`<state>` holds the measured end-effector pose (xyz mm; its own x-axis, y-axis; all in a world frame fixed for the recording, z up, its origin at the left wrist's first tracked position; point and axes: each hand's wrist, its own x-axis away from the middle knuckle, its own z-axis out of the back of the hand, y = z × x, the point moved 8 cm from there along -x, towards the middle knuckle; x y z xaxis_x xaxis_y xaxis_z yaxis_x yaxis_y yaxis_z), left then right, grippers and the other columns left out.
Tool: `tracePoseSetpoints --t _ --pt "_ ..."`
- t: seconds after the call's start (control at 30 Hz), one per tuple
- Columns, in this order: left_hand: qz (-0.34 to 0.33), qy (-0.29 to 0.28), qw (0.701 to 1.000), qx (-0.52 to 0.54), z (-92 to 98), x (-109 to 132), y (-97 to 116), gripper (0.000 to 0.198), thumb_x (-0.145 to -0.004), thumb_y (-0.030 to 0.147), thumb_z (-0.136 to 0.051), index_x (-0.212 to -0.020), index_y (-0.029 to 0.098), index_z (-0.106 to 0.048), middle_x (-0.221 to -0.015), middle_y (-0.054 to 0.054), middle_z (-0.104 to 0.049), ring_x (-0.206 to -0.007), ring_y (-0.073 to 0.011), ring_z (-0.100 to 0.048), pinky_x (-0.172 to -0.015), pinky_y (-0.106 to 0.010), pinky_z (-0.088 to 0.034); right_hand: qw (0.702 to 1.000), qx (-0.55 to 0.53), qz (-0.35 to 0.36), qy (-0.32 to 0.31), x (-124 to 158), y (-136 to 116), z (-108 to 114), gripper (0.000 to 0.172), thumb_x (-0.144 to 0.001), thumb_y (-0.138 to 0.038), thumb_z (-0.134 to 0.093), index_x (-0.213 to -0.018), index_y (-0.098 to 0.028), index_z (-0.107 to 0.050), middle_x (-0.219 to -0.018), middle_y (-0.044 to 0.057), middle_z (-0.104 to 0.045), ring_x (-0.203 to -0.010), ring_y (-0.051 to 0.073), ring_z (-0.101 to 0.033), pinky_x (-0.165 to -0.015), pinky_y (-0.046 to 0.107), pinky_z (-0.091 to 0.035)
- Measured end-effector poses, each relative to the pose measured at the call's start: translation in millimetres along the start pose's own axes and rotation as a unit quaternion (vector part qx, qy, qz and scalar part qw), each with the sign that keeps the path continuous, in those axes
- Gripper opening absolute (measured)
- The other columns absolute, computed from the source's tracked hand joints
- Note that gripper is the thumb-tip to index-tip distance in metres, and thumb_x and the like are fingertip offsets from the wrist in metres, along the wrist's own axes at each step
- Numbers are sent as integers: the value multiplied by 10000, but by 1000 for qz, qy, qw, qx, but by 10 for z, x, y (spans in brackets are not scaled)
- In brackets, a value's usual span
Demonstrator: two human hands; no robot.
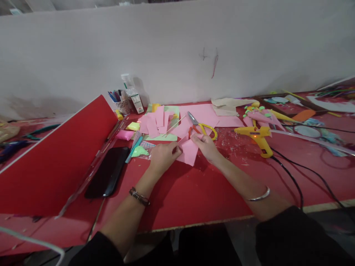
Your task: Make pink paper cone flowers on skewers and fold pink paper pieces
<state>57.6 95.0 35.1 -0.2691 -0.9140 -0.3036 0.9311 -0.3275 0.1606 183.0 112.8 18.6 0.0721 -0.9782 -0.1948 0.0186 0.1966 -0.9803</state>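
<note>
Between my two hands is a piece of pink paper (189, 153), held above the red table. My left hand (164, 156) pinches its left edge, and my right hand (206, 147) grips its upper right corner. Just beyond the right hand lies a pair of scissors (202, 127) with yellow and red handles, blades pointing away. Cut pink paper strips (156, 122) are piled on a light green sheet (169, 137) beyond my left hand. Larger pink sheets (203, 112) lie behind the scissors.
A yellow glue gun (259, 140) with a lit orange light rests at right, its black cord trailing. At left are a black phone (107, 173) and a tilted red board (61, 159). A pen cup (122, 105) stands by the wall. Pink paper cones (262, 117) lie behind the glue gun.
</note>
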Motion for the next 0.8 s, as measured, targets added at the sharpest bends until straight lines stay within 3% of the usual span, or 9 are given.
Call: tracePoseSetpoints --t 0.17,0.27,0.33,0.4,0.5,0.6,0.8 --pt "53 12 998 -10 51 -32 -185 237 -749 276 -410 -732 192 -631 -589 -36 -606 -556 -168 -528 -477 -248 -201 986 -140 -19 84 -54 106 161 252 -609 -376 -639 -540 -188 -485 -494 -60 -458 -471 66 -412 -471 203 -358" --pt "102 37 994 31 90 -35 -415 202 -730 245 -428 -706 174 -616 -548 -29 -554 -526 -158 -488 -473 -249 -192 965 -217 -33 143 -60 120 266 185 -595 -333 -650 -633 -190 -538 -575 -51 -551 -543 85 -501 -531 210 -419" --pt "133 64 982 119 102 -33 -574 182 -715 223 -430 -667 158 -594 -510 -14 -494 -503 -143 -448 -469 -243 -208 950 -251 -45 181 -50 123 328 177 -584 -306 -653 -660 -189 -544 -615 -45 -582 -588 95 -535 -577 219 -437" --pt "124 85 947 282 85 -42 -631 183 -710 212 -411 -648 144 -569 -512 1 -462 -496 -120 -423 -479 -228 -261 946 -263 -67 177 -42 135 297 175 -582 -293 -651 -674 -191 -543 -630 -40 -594 -620 108 -552 -610 233 -442" --pt "50 22 893 448 -6 -69 -442 266 -713 294 -413 -875 145 -561 -637 2 -528 -512 -98 -442 -493 -207 -338 953 -250 -123 120 5 189 96 156 -606 -296 -632 -673 -193 -537 -621 -39 -594 -606 112 -553 -604 240 -435" --pt "-29 -49 832 553 -41 -36 -161 478 -649 328 -518 -1096 161 -482 -800 -21 -572 -658 -115 -497 -586 -212 -393 952 -236 -180 75 99 261 -129 110 -640 -265 -596 -650 -187 -518 -589 -47 -571 -539 95 -525 -549 225 -423" --pt "-58 -105 816 565 -86 14 12 577 -580 394 -614 -1092 150 -511 -1064 -95 -550 -953 -199 -494 -768 -259 -398 948 -230 -216 52 179 291 -279 61 -683 -156 -503 -732 -193 -506 -664 -19 -587 -602 101 -551 -577 224 -441"
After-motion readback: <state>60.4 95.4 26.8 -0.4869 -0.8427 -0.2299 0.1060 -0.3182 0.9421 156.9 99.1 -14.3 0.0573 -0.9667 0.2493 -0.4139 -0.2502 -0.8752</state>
